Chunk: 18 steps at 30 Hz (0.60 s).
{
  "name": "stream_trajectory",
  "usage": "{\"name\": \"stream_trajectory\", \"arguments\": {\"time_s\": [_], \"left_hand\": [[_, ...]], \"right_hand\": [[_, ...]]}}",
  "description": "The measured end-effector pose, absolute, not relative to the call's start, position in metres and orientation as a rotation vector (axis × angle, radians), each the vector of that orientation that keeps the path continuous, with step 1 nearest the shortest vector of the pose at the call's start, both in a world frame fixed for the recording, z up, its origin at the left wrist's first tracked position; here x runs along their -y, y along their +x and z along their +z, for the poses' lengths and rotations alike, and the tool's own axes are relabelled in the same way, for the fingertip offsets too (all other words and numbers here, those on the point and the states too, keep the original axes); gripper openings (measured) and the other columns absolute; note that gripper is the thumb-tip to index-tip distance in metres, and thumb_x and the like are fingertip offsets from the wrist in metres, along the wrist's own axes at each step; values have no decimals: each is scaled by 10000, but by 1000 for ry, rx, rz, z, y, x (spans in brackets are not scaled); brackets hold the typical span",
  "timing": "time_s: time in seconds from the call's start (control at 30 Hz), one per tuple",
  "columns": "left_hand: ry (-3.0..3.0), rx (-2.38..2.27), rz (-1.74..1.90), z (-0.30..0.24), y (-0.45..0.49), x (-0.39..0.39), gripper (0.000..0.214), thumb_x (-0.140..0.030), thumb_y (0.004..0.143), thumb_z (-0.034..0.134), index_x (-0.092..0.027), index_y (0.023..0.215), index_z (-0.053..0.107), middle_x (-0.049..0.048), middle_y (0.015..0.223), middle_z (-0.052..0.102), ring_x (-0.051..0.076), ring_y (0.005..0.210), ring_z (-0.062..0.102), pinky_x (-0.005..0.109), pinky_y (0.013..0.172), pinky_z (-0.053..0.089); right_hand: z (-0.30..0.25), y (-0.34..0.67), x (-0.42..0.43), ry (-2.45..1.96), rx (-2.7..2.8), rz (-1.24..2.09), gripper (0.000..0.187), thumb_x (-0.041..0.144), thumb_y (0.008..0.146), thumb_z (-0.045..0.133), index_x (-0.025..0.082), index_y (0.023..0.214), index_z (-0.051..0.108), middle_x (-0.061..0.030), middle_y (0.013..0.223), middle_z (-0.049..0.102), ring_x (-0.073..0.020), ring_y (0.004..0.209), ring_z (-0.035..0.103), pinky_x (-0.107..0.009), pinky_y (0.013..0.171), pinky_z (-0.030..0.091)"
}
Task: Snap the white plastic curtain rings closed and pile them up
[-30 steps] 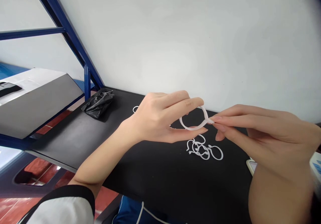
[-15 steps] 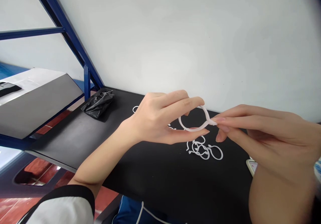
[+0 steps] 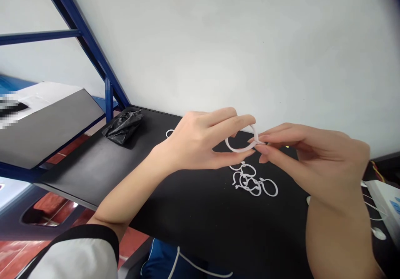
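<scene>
Item one: your white plastic split ring [image 3: 240,150], held up in the air over the black tabletop [image 3: 193,216], not resting on it. Your right hand [image 3: 315,158] is closed narrow, thumb and forefinger pinching the spot where the ring's ends appear to overlap, a placing that seems meant to control that join. Your left hand [image 3: 195,141] stands wider, forefinger and thumb spanning the hoop from the opposite side, apparently to steady it and keep it round. Item two: a tangled heap of similar rings [image 3: 253,181] on the tabletop, directly below your hands. Item three: one loose ring [image 3: 169,134] on the tabletop, partly behind your left hand. Item four: a crumpled black plastic bag [image 3: 123,127] towards the tabletop's left end. Also noted: a blue steel frame [image 3: 87,50] rising behind that end, a grey board [image 3: 40,129] to the left of the tabletop, and a white cabled device [image 3: 383,200] beyond its right end.
</scene>
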<state>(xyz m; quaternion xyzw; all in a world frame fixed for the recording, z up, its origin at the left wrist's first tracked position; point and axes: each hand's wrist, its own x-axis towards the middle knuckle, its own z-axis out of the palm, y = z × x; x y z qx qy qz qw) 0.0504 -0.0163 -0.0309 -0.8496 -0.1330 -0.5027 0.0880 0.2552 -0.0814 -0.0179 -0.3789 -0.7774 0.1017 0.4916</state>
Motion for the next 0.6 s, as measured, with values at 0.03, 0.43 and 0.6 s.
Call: {"name": "stream_trajectory", "arguments": {"time_s": [0.03, 0.43, 0.6], "left_hand": [[-2584, 470, -1434, -31, 49, 16, 243, -319, 865, 637, -159, 1047, 623, -22, 758, 650, 55, 580, 565, 184, 499, 430], [-2546, 622, -1415, -23, 36, 9, 115, -250, 918, 554, -172, 921, 639, 19, 804, 678, 90, 674, 620, 201, 538, 434], [-2572, 550, -1342, -25, 41, 11, 146, -247, 932, 529, -159, 880, 634, 7, 739, 659, 72, 585, 558, 198, 485, 389]], "right_hand": [[-19, 256, 79, -948, 1891, 241, 208, 79, 774, 737, 268, 858, 715, 37, 794, 724, -115, 626, 653, -279, 568, 544], [-94, 233, 20, -1333, 2098, 913, 168, 294, 876, 598, 168, 790, 669, -3, 628, 639, -129, 555, 602, -268, 563, 450], [-123, 193, 31, -1261, 2219, 877, 115, 192, 844, 594, 179, 734, 623, -4, 677, 632, -135, 625, 553, -288, 628, 408]]}}
